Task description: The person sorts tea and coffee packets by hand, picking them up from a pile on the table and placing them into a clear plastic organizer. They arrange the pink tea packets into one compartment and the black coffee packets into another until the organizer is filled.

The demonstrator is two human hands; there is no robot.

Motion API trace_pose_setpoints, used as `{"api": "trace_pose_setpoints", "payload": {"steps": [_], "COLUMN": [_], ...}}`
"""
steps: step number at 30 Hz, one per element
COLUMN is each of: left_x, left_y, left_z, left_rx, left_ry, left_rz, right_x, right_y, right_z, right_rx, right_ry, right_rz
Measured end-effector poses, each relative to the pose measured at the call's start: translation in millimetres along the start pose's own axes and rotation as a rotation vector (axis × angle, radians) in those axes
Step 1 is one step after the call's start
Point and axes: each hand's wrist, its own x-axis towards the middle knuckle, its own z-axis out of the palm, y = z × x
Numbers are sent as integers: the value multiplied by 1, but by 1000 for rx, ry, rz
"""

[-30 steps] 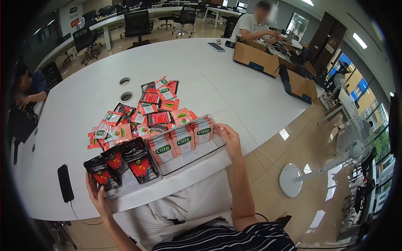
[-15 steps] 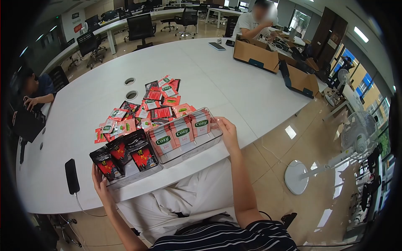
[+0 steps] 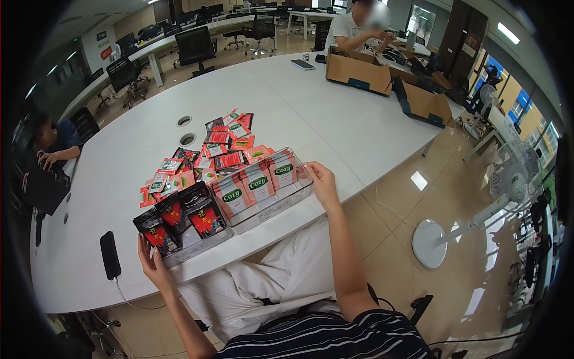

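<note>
Two clear plastic bins stand end to end along the table's near edge. The left bin [image 3: 200, 246] holds several black and red coffee sachets [image 3: 207, 221], standing upright. In the right bin [image 3: 272, 209] are pink and white Cozy tea sachets [image 3: 258, 185] in upright rows. My left hand [image 3: 156, 267] grips the outer left end of the coffee bin, with its thumb on the near side. At the opposite end, my right hand [image 3: 323, 181] holds the right end wall of the tea bin. Behind both bins lies a loose pile of mixed sachets [image 3: 203, 154].
A black phone [image 3: 110, 255] with a white cable lies left of the bins. Another phone [image 3: 303, 64] and open cardboard boxes [image 3: 359, 74] are toward the far right, near a seated person. A second person sits at the far left. A white fan [image 3: 429, 244] stands right.
The view has shifted slightly. Both hands stay at the outer ends of the bins, and the sachets look the same.
</note>
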Motion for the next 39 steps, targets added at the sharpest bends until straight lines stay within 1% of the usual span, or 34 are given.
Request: {"api": "trace_pose_setpoints", "payload": {"steps": [2,8,10,13,17,19,25,26,28,29,31,32,33,35,36,37,38,39], "left_x": [-3,-3,-3,-5,-4,-4,-6,-6,-6,-9,-16,-22,-29,-48,-60,-73,-87,-101], "left_y": [2,5,3,6,0,-5,-5,-4,6,12,25,34,47,59,63,72,82,94], "left_z": [4,8,8,6,0,-3,-4,-3,6,11,17,21,28,51,61,74,89,99], "left_rx": [27,68,67,56,20,25,45,42,33,32,267,388,470,341,246,124,-1,-86], "left_ry": [40,52,53,41,6,-4,8,14,90,124,222,259,242,234,205,123,47,-123], "left_rz": [16,85,80,58,101,75,29,29,72,88,298,403,519,610,654,661,662,622], "right_x": [0,0,-2,-3,-3,-1,2,2,-2,-5,-9,-4,-9,-19,-28,-42,-57,-69], "right_y": [1,-2,-5,-9,-10,-7,2,1,-10,-16,-26,-23,-58,-125,-168,-204,-233,-256], "right_z": [1,2,3,1,4,4,3,2,1,0,-6,-17,-25,-52,-57,-70,-86,-99], "right_rx": [1,-13,-20,-29,-42,-78,-35,-90,-201,-109,75,220,409,500,513,619,554,483], "right_ry": [12,19,27,-13,76,98,97,104,119,215,415,474,481,520,655,652,653,641], "right_rz": [-7,-17,-21,8,-35,-19,-60,-26,45,3,-64,-242,-363,-701,-806,-930,-1119,-1308]}}
